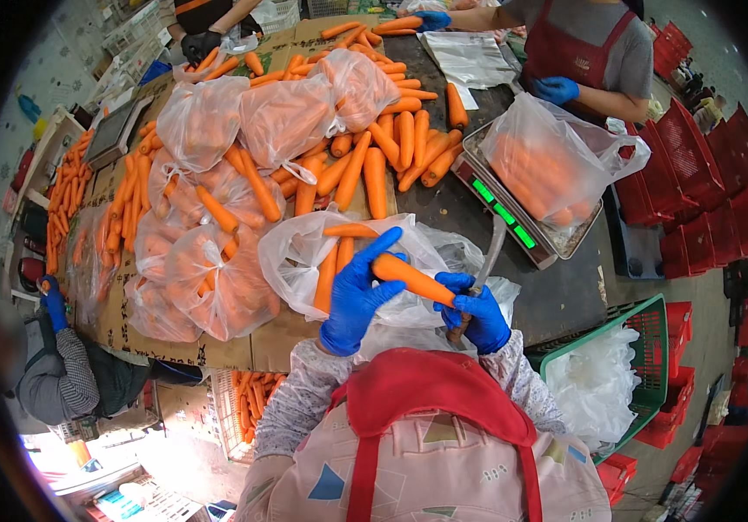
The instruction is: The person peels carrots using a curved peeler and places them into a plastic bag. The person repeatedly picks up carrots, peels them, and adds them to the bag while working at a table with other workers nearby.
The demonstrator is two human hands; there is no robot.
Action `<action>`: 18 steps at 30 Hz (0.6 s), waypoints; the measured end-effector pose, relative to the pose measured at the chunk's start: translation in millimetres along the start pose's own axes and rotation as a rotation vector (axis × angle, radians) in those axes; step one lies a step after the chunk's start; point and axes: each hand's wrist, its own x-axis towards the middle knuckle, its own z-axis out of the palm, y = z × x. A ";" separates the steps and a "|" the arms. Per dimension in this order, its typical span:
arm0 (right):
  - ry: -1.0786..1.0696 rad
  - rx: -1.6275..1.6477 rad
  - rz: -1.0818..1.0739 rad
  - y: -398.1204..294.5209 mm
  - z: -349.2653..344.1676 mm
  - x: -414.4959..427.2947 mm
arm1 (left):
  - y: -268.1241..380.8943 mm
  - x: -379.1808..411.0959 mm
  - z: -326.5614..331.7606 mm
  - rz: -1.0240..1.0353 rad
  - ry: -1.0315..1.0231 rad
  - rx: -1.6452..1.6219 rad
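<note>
My right hand, in a blue glove, grips the brown handle of a curved knife, its blade pointing up and away. Its fingertips also pinch the narrow end of a carrot. At the carrot's thick end my left hand, gloved too, has its fingers spread, index finger raised; whether it touches the carrot is unclear. Behind it an open plastic bag holds a few carrots. Tied bags of carrots are stacked to the left, with loose carrots beyond. A filled bag rests on a lit digital scale.
A green crate of plastic bags stands right of me, near red crates. Co-workers stand across the table and at the left. Another scale sits at far left. A crate of carrots is below the table edge.
</note>
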 end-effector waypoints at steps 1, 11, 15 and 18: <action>0.000 0.013 -0.034 -1.7 5.6 0.1 | -5.5 1.1 -4.6 -0.038 0.063 -0.043; 0.030 -0.034 -0.114 -10.5 30.0 9.9 | -64.1 -16.0 -19.7 -0.645 0.142 -0.439; 0.109 -0.085 -0.145 -9.4 30.1 11.1 | -65.6 -16.9 -20.3 -0.747 0.110 -0.419; 0.161 -0.082 -0.185 -8.4 30.4 12.2 | -51.8 -16.8 -14.5 -0.777 0.071 -0.336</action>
